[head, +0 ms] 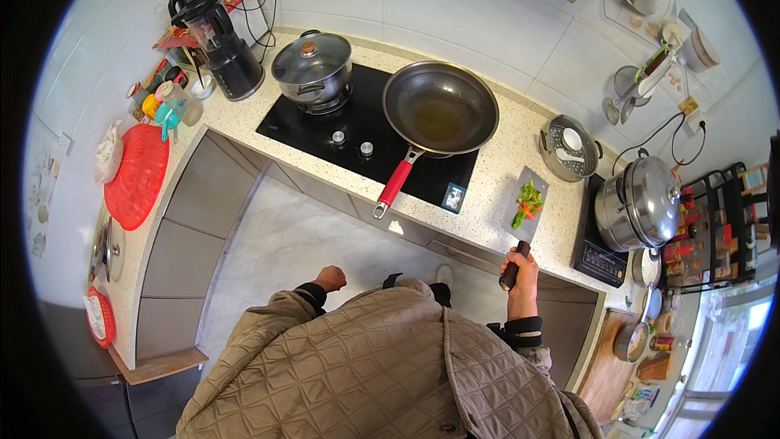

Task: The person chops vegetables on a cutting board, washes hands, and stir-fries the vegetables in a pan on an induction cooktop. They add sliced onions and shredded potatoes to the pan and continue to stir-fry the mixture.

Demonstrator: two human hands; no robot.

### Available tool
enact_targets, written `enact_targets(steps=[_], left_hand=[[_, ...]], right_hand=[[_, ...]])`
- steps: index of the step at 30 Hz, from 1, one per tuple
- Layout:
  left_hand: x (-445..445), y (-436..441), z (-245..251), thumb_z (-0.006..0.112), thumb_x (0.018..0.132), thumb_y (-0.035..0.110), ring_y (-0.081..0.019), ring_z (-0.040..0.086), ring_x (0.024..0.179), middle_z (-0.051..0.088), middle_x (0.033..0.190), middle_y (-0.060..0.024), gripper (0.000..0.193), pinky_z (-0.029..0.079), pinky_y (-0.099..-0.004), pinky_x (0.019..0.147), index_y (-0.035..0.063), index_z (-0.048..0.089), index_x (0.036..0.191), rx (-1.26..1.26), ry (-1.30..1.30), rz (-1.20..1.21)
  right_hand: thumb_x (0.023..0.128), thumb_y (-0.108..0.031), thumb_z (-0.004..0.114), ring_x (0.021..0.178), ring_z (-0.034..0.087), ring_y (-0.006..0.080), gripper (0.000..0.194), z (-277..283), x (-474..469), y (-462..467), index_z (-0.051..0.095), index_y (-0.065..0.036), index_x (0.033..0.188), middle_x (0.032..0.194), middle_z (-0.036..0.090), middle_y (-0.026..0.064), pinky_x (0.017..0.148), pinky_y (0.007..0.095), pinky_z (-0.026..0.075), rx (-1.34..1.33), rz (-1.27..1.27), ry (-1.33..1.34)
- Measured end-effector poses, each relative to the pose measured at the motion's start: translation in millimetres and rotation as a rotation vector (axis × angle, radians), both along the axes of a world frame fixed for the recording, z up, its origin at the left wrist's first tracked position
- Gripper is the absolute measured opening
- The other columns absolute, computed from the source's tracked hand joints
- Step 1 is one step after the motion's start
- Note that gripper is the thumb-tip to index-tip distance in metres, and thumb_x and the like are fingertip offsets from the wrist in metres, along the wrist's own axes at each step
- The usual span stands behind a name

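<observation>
My right hand [521,283] is closed around the dark wooden handle of a cleaver [515,210]. Chopped green and red peppers [529,202] lie on its broad, flat blade, over the speckled counter. My left hand [329,279] is curled in front of my jacket, above the floor, with nothing visible in it. Ahead, a wok [440,107] with a little yellowish liquid in its bottom sits on the right side of the black gas hob [372,140]. The wok's red handle [395,186] points towards me, over the counter's front edge. A lidded steel pot [312,70] sits on the hob's left burner.
A steamer insert [570,146] holding small white items stands right of the wok. Beyond it are an induction cooker [600,262] and a large steel steamer pot [637,204]. A blender [222,43] and a red plastic cover [137,177] are at left; a saucepan [632,341] lies right.
</observation>
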State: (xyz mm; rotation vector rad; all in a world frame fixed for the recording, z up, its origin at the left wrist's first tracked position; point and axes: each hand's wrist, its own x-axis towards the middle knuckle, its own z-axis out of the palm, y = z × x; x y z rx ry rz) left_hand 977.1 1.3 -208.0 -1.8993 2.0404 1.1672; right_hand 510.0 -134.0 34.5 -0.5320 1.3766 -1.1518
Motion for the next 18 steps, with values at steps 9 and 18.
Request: enact_targets(steps=[9,18], left_hand=[[-1.7,-0.8,2.1,0.069,0.079,0.018,-0.0199,0.069,0.066,0.069,0.076,-0.0137,0.021,0.056,-0.0335,0.063,0.0003,0.067,0.089,0.013,-0.002,0.009],[-3.6,-1.3,6.1,0.069,0.08,0.019,-0.0208,0.07,0.069,0.069,0.079,-0.0142,0.021,0.057,-0.0347,0.064,0.0,0.067,0.09,0.006,-0.03,-0.028]], right_hand=[[0.075,-0.006,0.06,0.051,0.054,0.0178,0.018,-2.9,0.1,0.9,0.056,-0.004,0.093,0.066,0.055,0.0063,0.046,0.03,0.046,0.005,0.02,-0.021],[0.075,-0.006,0.06,0.051,0.054,0.0181,0.017,-2.8,-1.1,3.1,0.056,-0.004,0.092,0.066,0.055,0.0063,0.047,0.0302,0.046,-0.006,0.029,-0.025]])
